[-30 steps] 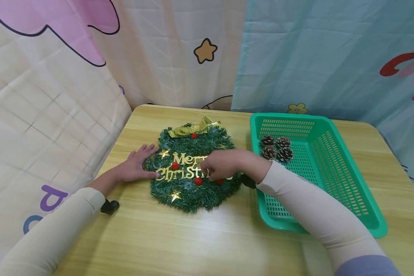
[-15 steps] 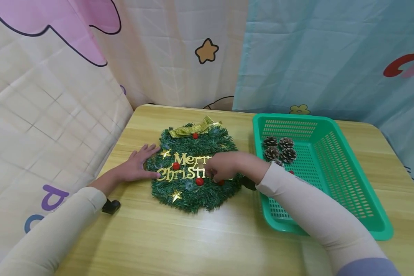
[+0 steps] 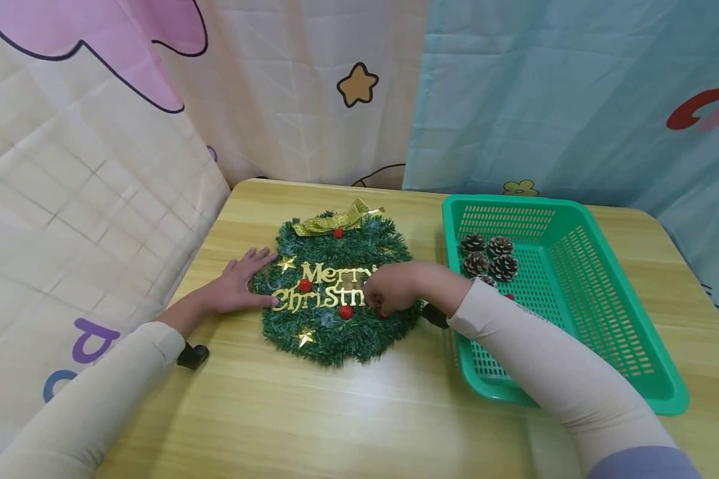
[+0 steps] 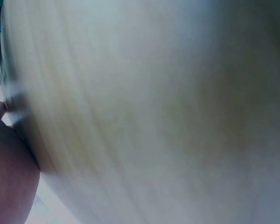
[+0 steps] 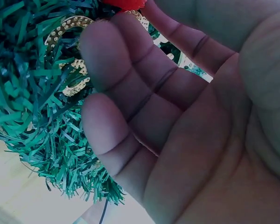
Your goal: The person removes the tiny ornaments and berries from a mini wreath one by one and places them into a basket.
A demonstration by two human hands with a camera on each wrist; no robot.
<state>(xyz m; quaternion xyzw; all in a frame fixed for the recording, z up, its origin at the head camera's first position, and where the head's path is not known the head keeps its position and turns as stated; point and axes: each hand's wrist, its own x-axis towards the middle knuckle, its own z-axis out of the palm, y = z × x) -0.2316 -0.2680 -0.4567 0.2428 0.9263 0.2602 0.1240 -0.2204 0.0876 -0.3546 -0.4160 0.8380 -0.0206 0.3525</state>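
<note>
A green tinsel wreath (image 3: 341, 346) lies on the table, bearing a gold "Merry Christmas" sign (image 3: 320, 299), gold stars (image 3: 305, 338), several red balls (image 3: 345, 312) and a gold ribbon (image 3: 326, 226). My left hand (image 3: 239, 286) rests at the wreath's left edge, fingers spread, thumb against the sign. My right hand (image 3: 395, 286) is over the sign's right end, fingers curled, at a red ball (image 5: 125, 3) that shows beside the index fingertip in the right wrist view. The thumb tip is out of that view. Behind the curled fingers, gold letters (image 5: 74, 77) show against the tinsel.
A green plastic basket (image 3: 626, 276) stands right of the wreath, with several pine cones (image 3: 504, 267) and a bit of red beside the right forearm. The left wrist view shows mostly blurred tabletop (image 4: 130, 116). Printed curtains (image 3: 311, 133) hang behind the table (image 3: 311, 412).
My right hand has moved a little to the right along the sign toward the red ball, uncovering more of the letters. The left hand stays in place.
</note>
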